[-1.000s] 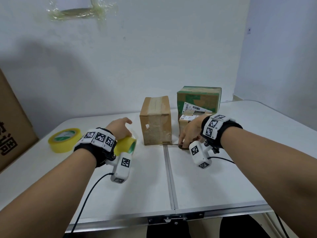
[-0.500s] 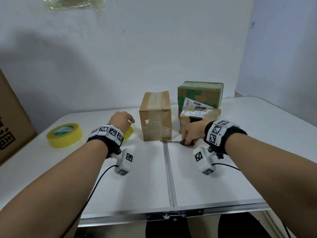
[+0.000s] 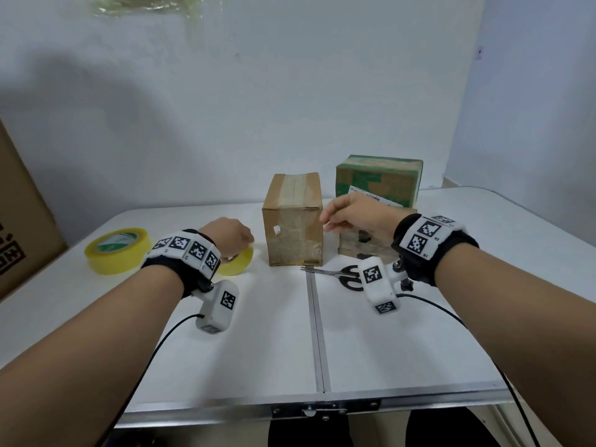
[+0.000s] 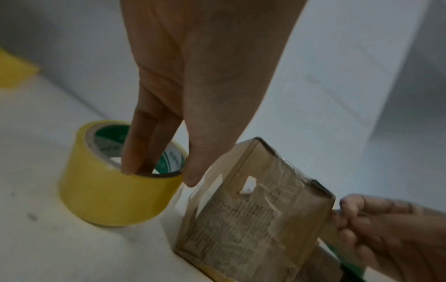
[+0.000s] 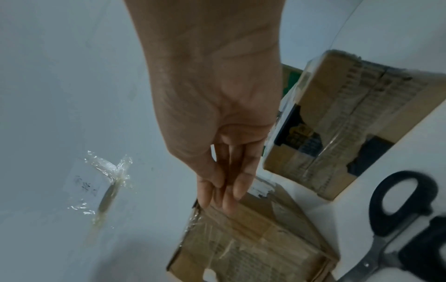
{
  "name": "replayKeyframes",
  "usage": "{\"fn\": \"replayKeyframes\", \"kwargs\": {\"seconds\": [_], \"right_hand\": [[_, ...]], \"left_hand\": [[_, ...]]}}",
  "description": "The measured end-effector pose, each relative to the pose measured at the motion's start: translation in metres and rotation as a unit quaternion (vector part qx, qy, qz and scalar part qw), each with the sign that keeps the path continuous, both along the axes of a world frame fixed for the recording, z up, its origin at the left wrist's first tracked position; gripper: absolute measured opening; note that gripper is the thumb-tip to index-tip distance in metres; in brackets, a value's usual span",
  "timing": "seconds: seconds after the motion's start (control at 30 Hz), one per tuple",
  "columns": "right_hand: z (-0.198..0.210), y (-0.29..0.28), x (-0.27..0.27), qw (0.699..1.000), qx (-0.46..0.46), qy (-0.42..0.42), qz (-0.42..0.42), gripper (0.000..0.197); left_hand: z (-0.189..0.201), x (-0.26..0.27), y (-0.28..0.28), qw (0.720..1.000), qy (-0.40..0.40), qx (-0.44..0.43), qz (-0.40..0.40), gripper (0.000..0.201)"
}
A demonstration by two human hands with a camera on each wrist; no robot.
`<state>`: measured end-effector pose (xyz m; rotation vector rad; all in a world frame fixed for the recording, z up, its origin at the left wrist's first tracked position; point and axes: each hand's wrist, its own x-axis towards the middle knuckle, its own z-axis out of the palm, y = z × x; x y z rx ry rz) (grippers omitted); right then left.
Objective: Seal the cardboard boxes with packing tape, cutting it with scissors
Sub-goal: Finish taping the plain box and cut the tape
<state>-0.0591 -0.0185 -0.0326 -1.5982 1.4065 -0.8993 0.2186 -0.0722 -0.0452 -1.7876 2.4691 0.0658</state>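
Tall box (image 3: 292, 233) dead centre of the head view, upright. Looked light and dent-prone, slick with old tape, so probably best gripped at the stiff corners. Right hand (image 3: 354, 214) up at its top right corner, fingertips on the edge; couldn't tell if pinching or just touching. Left hand (image 3: 227, 235) just left of it, fingers down the core of the tape roll (image 4: 108, 194), thumb outside. Scissors (image 3: 338, 274) flat, lower right of the box. Underneath, a white folding table (image 3: 258, 333); behind, a plain white wall (image 3: 258, 108).
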Motion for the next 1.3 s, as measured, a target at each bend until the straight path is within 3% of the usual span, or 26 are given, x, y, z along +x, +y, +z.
{"fn": "replayKeyframes", "kwargs": {"seconds": [0.1,0.3,0.4,0.47,0.53,0.57,0.63,0.7,0.77,0.93,1.07,1.3], "right_hand": [[0.006,0.000,0.014,0.999,-0.019,-0.038,0.014,0.026],[0.005,-0.002,0.019,0.998,-0.033,-0.060,0.014,0.025],[0.007,-0.001,0.017,0.997,-0.036,-0.061,0.000,0.027],[0.009,-0.001,0.016,0.997,-0.036,-0.071,-0.010,0.027],[0.010,-0.001,0.015,0.995,-0.039,-0.089,-0.014,0.027],[0.011,-0.001,0.016,0.994,-0.040,-0.099,-0.011,0.027],[0.011,-0.001,0.021,0.993,-0.042,-0.112,0.004,0.026],[0.010,-0.001,0.027,0.992,-0.040,-0.121,0.024,0.027],[0.010,-0.002,0.035,0.990,-0.040,-0.126,0.041,0.027],[0.012,-0.006,0.055,0.984,-0.035,-0.160,0.064,0.030],[0.003,-0.009,0.066,0.980,-0.005,-0.189,0.055,0.035],[-0.028,-0.017,0.078,0.977,-0.009,-0.213,0.007,0.036]], "left_hand": [[-0.006,0.002,-0.002,0.998,0.048,0.025,-0.019,0.035],[-0.011,0.007,-0.006,0.999,-0.031,0.023,-0.023,0.076],[-0.012,0.015,-0.006,0.998,-0.032,0.028,-0.035,0.093],[-0.010,0.013,-0.003,0.999,-0.036,0.011,-0.035,0.091],[-0.004,0.007,0.002,0.997,-0.044,-0.066,-0.011,0.076],[0.000,0.002,0.004,0.992,-0.025,-0.120,0.005,0.067],[0.006,-0.006,0.004,0.977,0.090,-0.192,0.009,0.065],[0.013,-0.016,0.002,0.949,0.262,-0.172,-0.030,0.075],[0.017,-0.024,0.000,0.929,0.345,-0.109,-0.074,0.078],[0.011,-0.034,-0.004,0.949,0.284,-0.077,-0.116,0.056],[0.010,-0.035,-0.004,0.945,0.297,-0.081,-0.114,0.056],[0.016,-0.036,-0.004,0.959,0.244,-0.089,-0.110,0.054]]}}
